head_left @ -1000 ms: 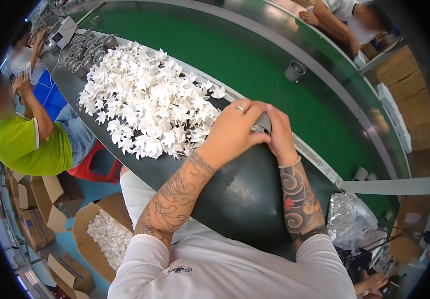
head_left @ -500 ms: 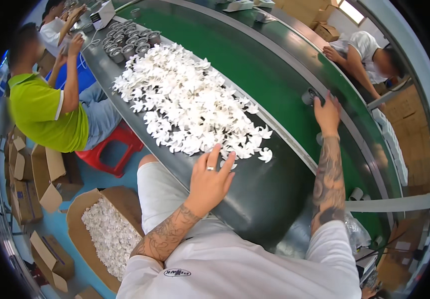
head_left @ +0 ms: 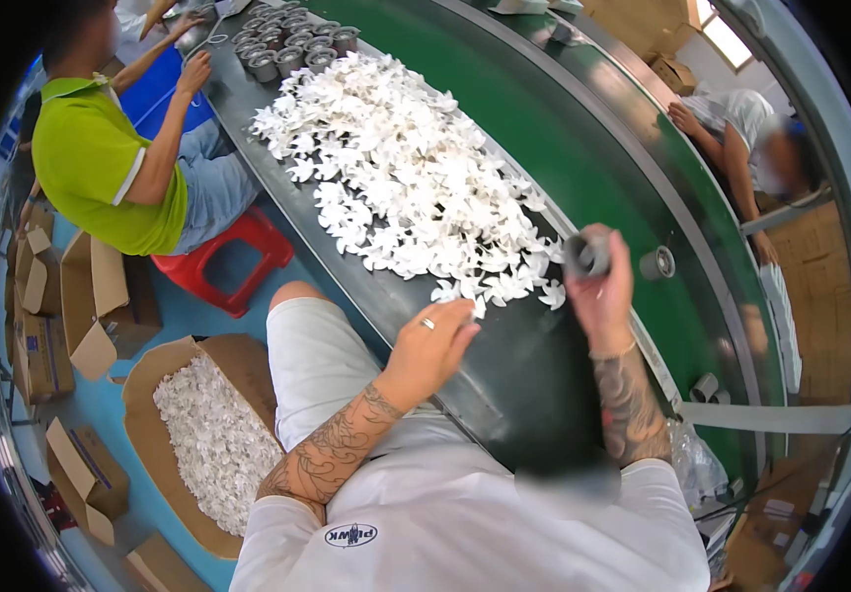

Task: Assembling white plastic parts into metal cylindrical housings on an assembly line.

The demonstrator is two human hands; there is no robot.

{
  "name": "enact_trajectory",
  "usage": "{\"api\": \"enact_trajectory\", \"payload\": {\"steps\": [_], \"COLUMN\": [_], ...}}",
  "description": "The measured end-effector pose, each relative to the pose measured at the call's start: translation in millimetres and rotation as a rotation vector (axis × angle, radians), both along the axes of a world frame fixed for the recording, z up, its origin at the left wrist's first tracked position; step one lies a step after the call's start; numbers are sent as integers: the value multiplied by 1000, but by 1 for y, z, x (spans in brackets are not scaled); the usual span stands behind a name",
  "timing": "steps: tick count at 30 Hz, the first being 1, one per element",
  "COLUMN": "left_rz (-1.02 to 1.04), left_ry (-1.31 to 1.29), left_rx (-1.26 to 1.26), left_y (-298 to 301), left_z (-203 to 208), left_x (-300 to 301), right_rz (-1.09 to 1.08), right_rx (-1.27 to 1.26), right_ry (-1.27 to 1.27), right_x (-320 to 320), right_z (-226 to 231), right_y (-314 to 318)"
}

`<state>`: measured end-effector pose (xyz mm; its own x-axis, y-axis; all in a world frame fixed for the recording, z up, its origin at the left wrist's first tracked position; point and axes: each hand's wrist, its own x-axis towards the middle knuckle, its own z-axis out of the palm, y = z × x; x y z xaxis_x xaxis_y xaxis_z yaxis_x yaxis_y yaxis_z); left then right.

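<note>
Grey cylindrical part [head_left: 586,255] gripped in right hand [head_left: 603,286], fingers wrapped round the barrel, open end turned toward the camera, raised just above the dark bench [head_left: 504,395] at the near tip of the white pile. Held clear of the bench, not resting on it.

Left hand [head_left: 432,345] lay low on the bench, fingers loosely curled with tips at the nearest white plastic pieces [head_left: 416,187]; ring on 1 finger. Could not tell whether a piece was already pinched, fingertips blurred.

Judged as the pick-and-fit step: 1 white piece to go to the grey cylinder. To do it well: 1 piece taken only from the loose fringe of the pile, not raked from the heap; cylinder kept steady with the open end facing the incoming hand; both hands brought together over the bench so a drop stays on it, not in the lap or in the open cardboard box of white pieces [head_left: 213,444] on the floor.

Further out: 1 more grey cylinder [head_left: 657,262] on the green conveyor belt [head_left: 583,128] just beside the right hand. Cluster of grey cylinders [head_left: 292,39] at the far end of the bench. Co-worker in green shirt [head_left: 100,158] seated on a red stool [head_left: 218,257] to the left; another person [head_left: 741,138] across the belt.
</note>
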<state>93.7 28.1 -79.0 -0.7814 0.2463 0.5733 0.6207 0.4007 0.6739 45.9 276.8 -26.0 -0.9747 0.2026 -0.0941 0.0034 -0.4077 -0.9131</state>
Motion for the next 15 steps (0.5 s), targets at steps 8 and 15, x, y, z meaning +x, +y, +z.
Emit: {"api": "enact_trajectory", "payload": {"steps": [8,15], "left_rz": [-260,-317], "left_ry": [-340,-232], "left_rx": [271,106], "left_y": [6,31], "left_z": [19,11], "left_x": [11,17], "right_rz": [195,295], "right_rx": [52,276], "right_ry": [-40,-50], "right_x": [81,80], "right_z": [-36,-39], "right_y": [-43,-36]}}
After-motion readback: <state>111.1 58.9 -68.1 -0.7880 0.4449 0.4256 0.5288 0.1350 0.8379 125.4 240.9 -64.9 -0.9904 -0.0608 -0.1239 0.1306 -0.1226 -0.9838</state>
